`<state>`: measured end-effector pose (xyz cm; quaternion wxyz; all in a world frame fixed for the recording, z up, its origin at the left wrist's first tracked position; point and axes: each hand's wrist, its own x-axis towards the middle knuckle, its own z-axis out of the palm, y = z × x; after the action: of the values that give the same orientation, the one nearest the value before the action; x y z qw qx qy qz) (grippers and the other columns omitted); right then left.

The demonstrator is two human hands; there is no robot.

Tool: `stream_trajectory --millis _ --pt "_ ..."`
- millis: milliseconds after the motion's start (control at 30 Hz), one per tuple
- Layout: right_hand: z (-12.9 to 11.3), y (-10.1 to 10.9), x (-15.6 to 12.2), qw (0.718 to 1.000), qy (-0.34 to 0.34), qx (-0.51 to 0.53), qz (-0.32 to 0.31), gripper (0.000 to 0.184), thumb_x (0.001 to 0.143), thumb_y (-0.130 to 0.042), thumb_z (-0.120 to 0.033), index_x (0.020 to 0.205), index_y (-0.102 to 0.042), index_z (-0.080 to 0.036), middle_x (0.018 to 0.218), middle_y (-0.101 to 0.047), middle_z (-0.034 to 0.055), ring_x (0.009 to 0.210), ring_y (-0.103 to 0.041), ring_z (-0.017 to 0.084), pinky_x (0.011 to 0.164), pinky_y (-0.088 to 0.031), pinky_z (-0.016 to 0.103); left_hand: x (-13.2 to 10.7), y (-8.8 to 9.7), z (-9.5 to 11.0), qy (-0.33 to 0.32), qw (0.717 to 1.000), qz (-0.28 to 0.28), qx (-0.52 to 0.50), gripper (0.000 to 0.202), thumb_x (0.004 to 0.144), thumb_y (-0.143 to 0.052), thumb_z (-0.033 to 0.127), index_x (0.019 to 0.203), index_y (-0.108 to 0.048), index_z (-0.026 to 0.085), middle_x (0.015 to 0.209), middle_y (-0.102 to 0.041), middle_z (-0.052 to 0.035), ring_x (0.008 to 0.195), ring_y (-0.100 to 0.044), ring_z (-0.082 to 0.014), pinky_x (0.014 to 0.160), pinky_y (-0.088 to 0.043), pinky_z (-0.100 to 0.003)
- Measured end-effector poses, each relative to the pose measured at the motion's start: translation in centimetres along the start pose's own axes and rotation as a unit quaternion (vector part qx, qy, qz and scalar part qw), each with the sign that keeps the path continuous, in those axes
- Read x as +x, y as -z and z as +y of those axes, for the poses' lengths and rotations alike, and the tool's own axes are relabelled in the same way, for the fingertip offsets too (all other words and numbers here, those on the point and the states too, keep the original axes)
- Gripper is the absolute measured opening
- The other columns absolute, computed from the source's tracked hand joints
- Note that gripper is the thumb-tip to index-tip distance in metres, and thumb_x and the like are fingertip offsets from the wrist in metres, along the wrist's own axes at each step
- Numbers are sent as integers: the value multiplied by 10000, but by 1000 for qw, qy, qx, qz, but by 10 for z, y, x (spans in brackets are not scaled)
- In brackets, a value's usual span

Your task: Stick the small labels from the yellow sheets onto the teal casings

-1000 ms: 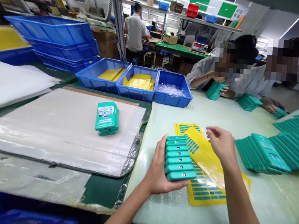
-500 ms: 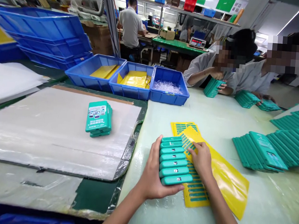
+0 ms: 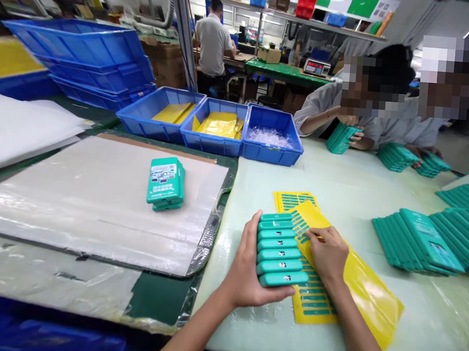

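My left hand (image 3: 247, 274) is wrapped round a row of several flat teal cases (image 3: 279, 252), held together with their narrow ends towards me. Small dark-and-white marks show on most of these ends; the two farthest look plainer. Just right of the cases, my right hand (image 3: 329, 253) pinches with thumb and forefinger at the end of a green sticker on a yellow sticker sheet (image 3: 315, 315). How far that sticker is lifted is too small to tell. The sheet carries rows of narrow green strips. A glossy yellow sheet (image 3: 371, 294) lies under my right wrist.
Stacked teal cases (image 3: 166, 183) lie on the left board (image 3: 94, 202). Rows of teal cases (image 3: 416, 241) lean at right. Three blue bins (image 3: 272, 154) stand behind, holding yellow sheets and clear bits. Across the table, two people handle teal cases (image 3: 341, 138).
My right thumb and forefinger have closed into a pinch at the green stickers. My left hand keeps its hold on the cases. The whole view has shifted slightly.
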<state>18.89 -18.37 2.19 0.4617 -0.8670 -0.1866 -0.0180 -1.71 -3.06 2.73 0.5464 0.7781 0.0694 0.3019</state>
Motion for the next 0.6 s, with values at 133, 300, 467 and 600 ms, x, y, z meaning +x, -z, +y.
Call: stream_trajectory --millis 133,300,467,600 --pt "-33 41 -1 990 -55 122 -36 478 701 -886 -658 821 -846 -197 869 -825 114 769 -772 274 718 -663 407 -1 -1 -1 -9 1000 -5 2 1516 681 -990 671 1785 -6 338 1756 -323 -206 1609 -405 -518 1326 -337 -779" --pt "-116 64 -17 945 -92 291 -117 370 611 -1036 -464 792 -855 -196 679 -745 45 543 -657 134 475 -548 202 0 -3 -3 -19 1000 3 8 1558 643 -1009 690 1785 -5 352 1788 -263 -204 1637 -348 -537 1331 -315 -804" --pt "-161 41 -30 969 -63 193 -138 335 678 -967 -468 725 -830 -166 602 -701 45 451 -598 115 417 -505 193 0 -3 1 -10 1000 0 7 1545 650 -1011 675 1782 -7 362 1786 -261 -193 1652 -329 -528 1336 -336 -782" --pt "-162 36 -31 968 -87 164 -166 367 659 -946 -487 721 -811 -152 582 -681 38 441 -584 119 404 -483 200 1 -3 3 5 1000 -6 9 1553 642 -1009 690 1778 -19 318 1783 -262 -211 1661 -317 -522 1349 -329 -761"
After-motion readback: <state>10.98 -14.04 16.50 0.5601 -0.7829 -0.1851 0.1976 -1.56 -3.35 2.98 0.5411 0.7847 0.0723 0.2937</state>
